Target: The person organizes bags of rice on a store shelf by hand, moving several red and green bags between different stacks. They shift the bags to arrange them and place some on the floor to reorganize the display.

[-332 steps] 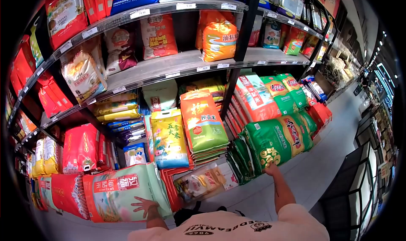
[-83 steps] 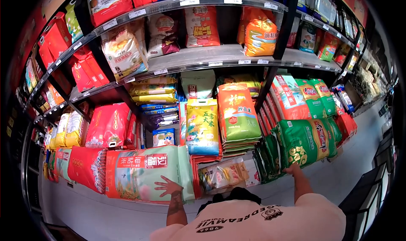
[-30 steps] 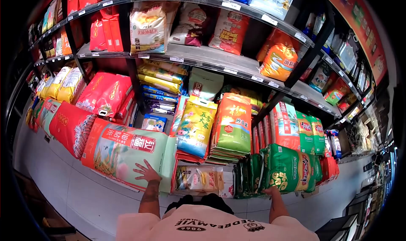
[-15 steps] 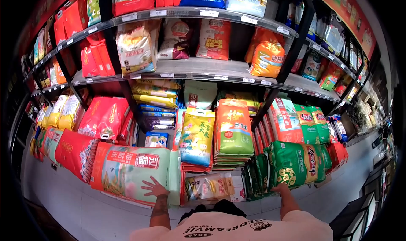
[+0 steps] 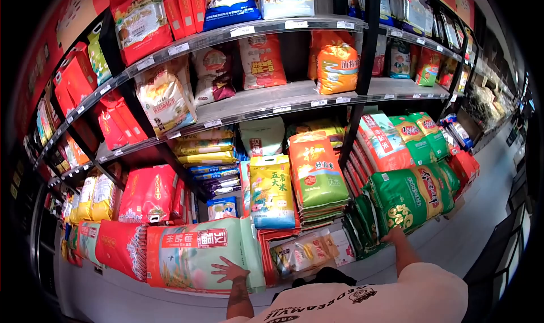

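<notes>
My left hand (image 5: 230, 271) lies spread, fingers apart, on a pale green and orange-red rice bag (image 5: 190, 255) lying on its side at the front of the low stack. It presses on the bag's right part and is not wrapped round it. My right hand (image 5: 395, 235) touches the near lower edge of a green rice bag with gold pattern (image 5: 416, 195). Its fingers look stretched against the bag, though partly hidden. Between my hands are a yellow and blue rice bag (image 5: 272, 192), an orange and green rice bag (image 5: 317, 172) and clear-wrapped packs (image 5: 303, 255) lower down.
Shelves (image 5: 272, 99) with price tags rise behind, carrying more bags, such as an orange bag (image 5: 337, 65). Red bags (image 5: 148, 192) stand at left. A red box (image 5: 464, 170) sits at right, beside the grey tiled floor (image 5: 481, 209). Dark racks (image 5: 504, 249) stand at far right.
The view has turned and tilted, so the shelves slant and the lower bags sit further right in view. Both hands stay at the same bags.
</notes>
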Available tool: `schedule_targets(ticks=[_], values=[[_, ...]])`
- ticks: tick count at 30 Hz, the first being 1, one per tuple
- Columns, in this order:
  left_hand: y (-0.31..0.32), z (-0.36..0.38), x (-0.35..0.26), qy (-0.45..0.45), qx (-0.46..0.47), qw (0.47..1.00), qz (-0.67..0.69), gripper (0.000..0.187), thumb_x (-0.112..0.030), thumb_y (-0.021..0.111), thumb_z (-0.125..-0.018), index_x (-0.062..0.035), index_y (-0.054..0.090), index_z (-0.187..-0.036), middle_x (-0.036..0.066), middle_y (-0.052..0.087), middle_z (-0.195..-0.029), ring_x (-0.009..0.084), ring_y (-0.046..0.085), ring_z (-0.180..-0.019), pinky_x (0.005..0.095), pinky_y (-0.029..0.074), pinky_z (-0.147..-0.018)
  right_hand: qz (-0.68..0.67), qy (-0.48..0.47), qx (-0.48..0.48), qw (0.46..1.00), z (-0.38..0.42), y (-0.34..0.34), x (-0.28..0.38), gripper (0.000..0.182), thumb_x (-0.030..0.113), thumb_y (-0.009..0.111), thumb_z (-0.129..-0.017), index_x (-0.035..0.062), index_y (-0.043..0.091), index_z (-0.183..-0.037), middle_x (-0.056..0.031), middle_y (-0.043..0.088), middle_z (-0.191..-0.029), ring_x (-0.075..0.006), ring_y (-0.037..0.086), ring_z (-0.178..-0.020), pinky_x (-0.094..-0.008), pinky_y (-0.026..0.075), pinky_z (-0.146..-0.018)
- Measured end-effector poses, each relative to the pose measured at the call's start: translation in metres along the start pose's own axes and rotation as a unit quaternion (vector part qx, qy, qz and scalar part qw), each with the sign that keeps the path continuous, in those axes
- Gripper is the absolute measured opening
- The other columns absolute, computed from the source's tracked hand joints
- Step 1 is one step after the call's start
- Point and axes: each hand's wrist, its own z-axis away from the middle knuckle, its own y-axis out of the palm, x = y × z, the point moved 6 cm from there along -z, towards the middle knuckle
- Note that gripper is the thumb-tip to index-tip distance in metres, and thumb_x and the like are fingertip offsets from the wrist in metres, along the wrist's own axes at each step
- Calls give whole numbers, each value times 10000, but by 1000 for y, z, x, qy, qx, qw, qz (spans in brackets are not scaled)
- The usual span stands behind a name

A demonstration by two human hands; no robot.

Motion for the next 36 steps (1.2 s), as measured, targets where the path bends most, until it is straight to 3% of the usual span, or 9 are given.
schedule_targets(ticks=[4,7,9,14,17,27,30,33,36], values=[[1,-5,-7,3,-13,1000,7,1474,-542,846,-399,-116,-132,-1416,346,-141,-1409,589,-27,-1274,754,238,-845,29,-35,61,997,-15,8,-1,1030,736,586,-591,-21,455,-1278,-338,113,-1422,-468,83,-1331,-608,52,-1049],[10,-8,-4,5,-23,1000,3,1486,-543,848,-388,-112,-138,-1413,345,-148,-1408,591,-32,-1273,763,231,-831,-29,16,-7,999,-13,11,-4,1039,596,757,-495,-24,455,-1272,-275,94,-1450,-472,36,-1333,-528,301,-1019],[10,-9,-5,-1,-21,1000,0,1485,-539,848,-391,-113,-142,-1412,346,-151,-1406,592,-34,-1272,763,231,-832,-34,32,20,999,-11,10,-6,995,555,774,-502,-28,477,-1251,-234,89,-1462,-477,19,-1332,-494,420,-930],[9,-7,-7,-17,-6,1000,-14,1489,-535,853,-394,-127,-159,-1408,343,-166,-1405,590,-48,-1273,753,234,-850,21,-13,19,1000,5,-1,4,992,643,662,-561,-56,480,-1240,-321,153,-1422,-469,102,-1328,-596,158,-1046],[10,-9,-6,-23,-6,999,-25,1492,-537,854,-391,-135,-162,-1408,340,-173,-1405,585,-48,-1276,752,233,-855,34,-30,35,998,-11,11,1,984,670,605,-591,-50,474,-1248,-356,176,-1398,-474,141,-1320,-614,36,-1048],[15,-13,-6,-24,-5,999,-23,1489,-540,854,-392,-142,-157,-1410,336,-174,-1406,586,-50,-1276,748,233,-860,-48,5,-33,998,6,3,-2,974,658,625,-592,-44,475,-1250,-325,168,-1417,-482,131,-1318,-585,83,-1063],[16,-12,-6,-26,-13,999,-17,1496,-542,855,-383,-144,-157,-1410,327,-174,-1411,582,-46,-1278,746,233,-862,4,-12,41,999,28,-15,7,997,650,646,-579,-33,447,-1278,-299,137,-1439,-484,97,-1323,-545,145,-1072],[15,-13,-6,-32,-8,999,-24,1502,-533,858,-391,-154,-187,-1400,320,-169,-1415,564,-17,-1289,736,244,-870,-21,16,-3,1000,10,-1,1,1015,643,665,-561,-21,433,-1294,-279,120,-1452,-478,68,-1330,-525,210,-1060],[10,-7,-7,-44,-8,999,-24,1506,-522,863,-389,-156,-192,-1399,321,-175,-1414,561,-37,-1291,740,234,-874,-15,16,26,999,21,-10,4,1008,619,690,-548,-19,441,-1289,-266,103,-1460,-488,43,-1329,-501,256,-1051]])
